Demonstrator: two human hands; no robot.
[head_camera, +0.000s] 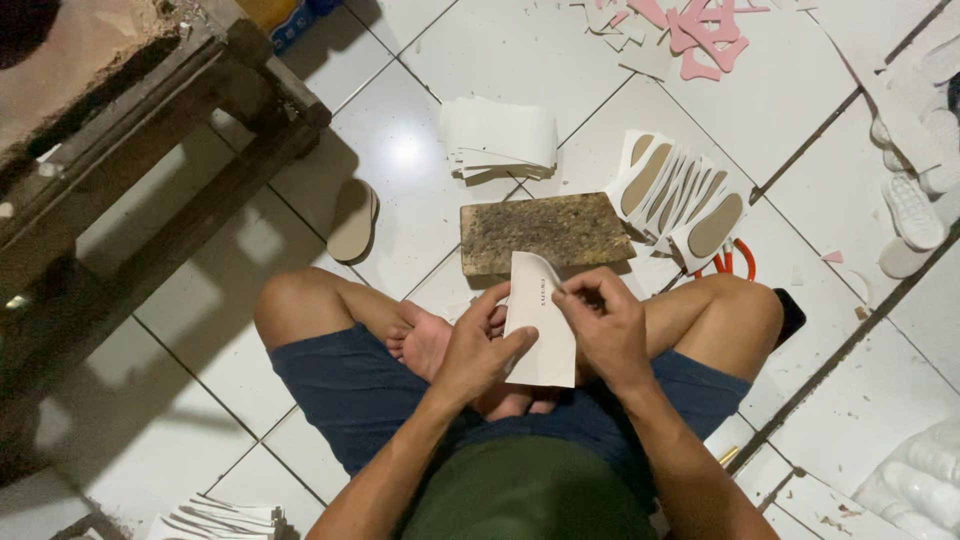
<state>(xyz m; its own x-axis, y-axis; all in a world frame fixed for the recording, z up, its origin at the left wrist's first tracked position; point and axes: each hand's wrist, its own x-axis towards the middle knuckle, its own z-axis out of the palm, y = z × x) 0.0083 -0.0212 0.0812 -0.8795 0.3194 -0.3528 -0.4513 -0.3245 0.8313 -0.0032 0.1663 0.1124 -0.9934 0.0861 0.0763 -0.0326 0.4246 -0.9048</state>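
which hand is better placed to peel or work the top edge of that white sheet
Right, probably. The right hand already pinches the white sheet near its curled top edge, while the left hand grips lower down, steadying it.

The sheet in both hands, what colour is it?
White sheet, seen in the head view, between left hand and right hand.

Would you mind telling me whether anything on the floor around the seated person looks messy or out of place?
Pink offcuts lie scattered with white scraps at the top of the floor, unlike the neat white stack. One tan insole lies alone, away from the fanned cut sheets.
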